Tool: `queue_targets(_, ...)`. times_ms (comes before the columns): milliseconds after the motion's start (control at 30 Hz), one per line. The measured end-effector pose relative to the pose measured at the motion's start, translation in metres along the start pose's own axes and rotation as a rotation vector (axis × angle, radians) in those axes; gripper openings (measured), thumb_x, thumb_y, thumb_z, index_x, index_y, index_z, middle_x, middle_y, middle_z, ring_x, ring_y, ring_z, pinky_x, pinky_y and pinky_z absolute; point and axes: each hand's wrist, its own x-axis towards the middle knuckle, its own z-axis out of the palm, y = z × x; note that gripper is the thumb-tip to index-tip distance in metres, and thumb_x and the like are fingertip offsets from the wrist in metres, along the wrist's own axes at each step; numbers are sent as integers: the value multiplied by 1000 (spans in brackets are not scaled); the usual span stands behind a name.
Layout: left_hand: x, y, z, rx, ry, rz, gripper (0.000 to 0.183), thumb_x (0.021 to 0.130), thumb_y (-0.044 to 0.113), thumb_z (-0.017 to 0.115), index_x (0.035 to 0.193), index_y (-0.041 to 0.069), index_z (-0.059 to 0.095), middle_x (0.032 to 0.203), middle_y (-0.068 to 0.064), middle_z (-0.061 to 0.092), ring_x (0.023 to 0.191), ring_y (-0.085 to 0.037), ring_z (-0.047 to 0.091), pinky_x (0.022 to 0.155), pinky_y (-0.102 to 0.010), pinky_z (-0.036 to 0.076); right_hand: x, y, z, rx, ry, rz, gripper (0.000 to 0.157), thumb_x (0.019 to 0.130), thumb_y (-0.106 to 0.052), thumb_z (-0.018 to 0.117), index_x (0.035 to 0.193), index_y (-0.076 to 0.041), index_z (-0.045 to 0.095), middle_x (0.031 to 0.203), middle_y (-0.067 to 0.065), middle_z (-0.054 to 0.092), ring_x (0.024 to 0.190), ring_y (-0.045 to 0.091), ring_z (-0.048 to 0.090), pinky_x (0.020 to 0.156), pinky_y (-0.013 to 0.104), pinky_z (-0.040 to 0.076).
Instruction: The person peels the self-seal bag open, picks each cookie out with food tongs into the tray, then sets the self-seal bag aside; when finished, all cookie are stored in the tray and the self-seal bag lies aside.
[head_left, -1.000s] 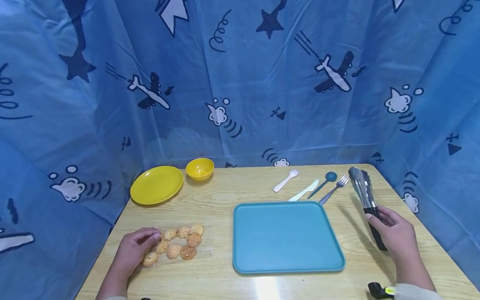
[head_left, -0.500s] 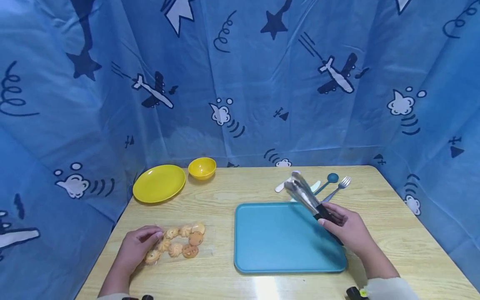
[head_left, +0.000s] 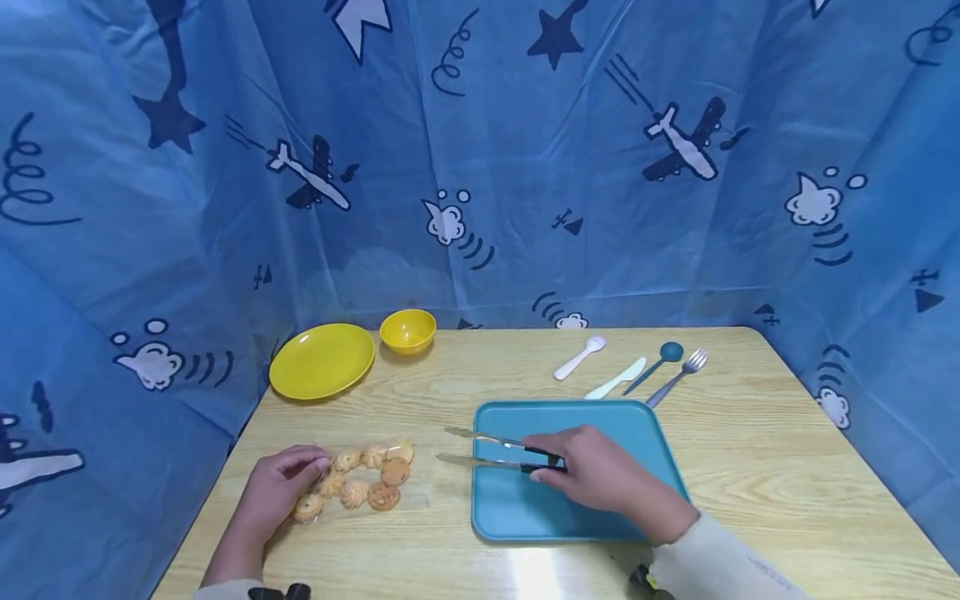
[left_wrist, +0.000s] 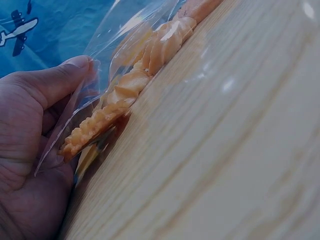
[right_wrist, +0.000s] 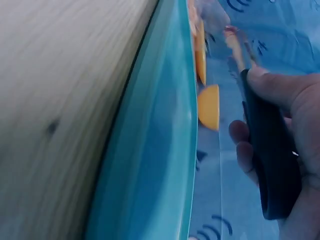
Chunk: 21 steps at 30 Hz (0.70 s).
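My left hand (head_left: 279, 492) pinches the left end of a clear plastic bag (left_wrist: 107, 55) between thumb and fingers. Several cookies (head_left: 355, 494) lie inside the bag, which rests on the table. In the left wrist view the film rises off the cookies near the thumb. My right hand (head_left: 592, 468) grips black-handled metal tongs (head_left: 491, 439) above the blue tray (head_left: 525, 512). The two arms of the tongs are spread apart and point left, their tips just past the tray's left edge, short of the bag. In the right wrist view the dark handle (right_wrist: 272, 150) lies between thumb and fingers.
A yellow plate (head_left: 322, 362) and a yellow bowl (head_left: 408, 332) stand at the back left. Behind the tray lie a white spoon (head_left: 579, 358), a pale green knife (head_left: 617, 379), a dark teal spoon (head_left: 660, 361) and a fork (head_left: 678, 377). A blue curtain (head_left: 495, 167) hangs behind the table.
My right hand has carried the tongs from the table's right side leftward over the tray, and they have turned from pointing away to pointing left. My left hand stays at the bag.
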Motion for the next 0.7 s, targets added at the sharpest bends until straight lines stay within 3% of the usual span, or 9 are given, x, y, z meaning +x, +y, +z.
queue_targets(167, 0, 0, 2, -19, -11, 19, 33, 95, 39, 72, 112, 12, 79, 118, -5, 75, 108, 8, 59, 93, -10, 47, 19, -10, 9, -37, -72, -53, 40, 97, -35, 72, 134, -21, 68, 99, -10, 76, 55, -2, 46, 54, 20, 41)
queue_targets(400, 2, 1, 1, -10, -2, 15, 33, 95, 41, 71, 113, 14, 79, 118, -3, 75, 108, 8, 58, 94, -9, 46, 45, -16, 22, -55, -132, -80, 40, 97, -35, 72, 135, -24, 67, 106, -10, 76, 56, -2, 47, 57, 20, 43)
queue_targets(500, 2, 1, 0, -12, -6, 18, 33, 95, 40, 71, 112, 14, 79, 118, -3, 75, 109, 8, 58, 95, -8, 45, 52, -21, 24, -58, -147, -90, 41, 95, -36, 74, 134, -26, 68, 94, -14, 73, 57, -1, 46, 58, 20, 42)
queue_targets(600, 2, -1, 0, -12, -8, 23, 32, 95, 40, 71, 111, 13, 79, 117, -3, 75, 110, 9, 58, 96, -8, 44, 59, -27, 26, -63, -164, -101, 43, 94, -37, 75, 135, -26, 67, 74, -16, 61, 54, 1, 40, 58, 21, 41)
queue_targets(700, 1, -2, -1, -12, -7, 22, 30, 95, 39, 72, 110, 14, 79, 116, -3, 75, 109, 9, 58, 95, -7, 43, 64, -32, 29, -81, -176, -119, 45, 94, -38, 75, 136, -25, 67, 65, -16, 51, 53, 2, 37, 59, 22, 41)
